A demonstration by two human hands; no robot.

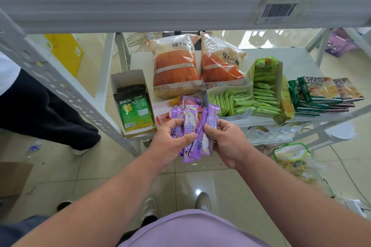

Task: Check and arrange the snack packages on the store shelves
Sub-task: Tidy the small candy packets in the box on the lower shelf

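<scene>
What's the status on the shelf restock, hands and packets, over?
Left hand and right hand both gripping a bunch of purple snack sticks. Held just in front of the open display box on the shelf. Nothing blocking the box.

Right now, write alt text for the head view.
Both hands, left hand and right hand, hold a bunch of purple snack sticks before a white store shelf stocked with orange bread bags and green sachets.

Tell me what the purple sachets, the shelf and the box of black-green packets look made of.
Purple sachets: glossy plastic film, likely; crinkled, shiny.
Shelf: painted metal, probably; grey-white, matte, punched upright.
Box: thin white card, seemingly; folded edges, matte.
</scene>
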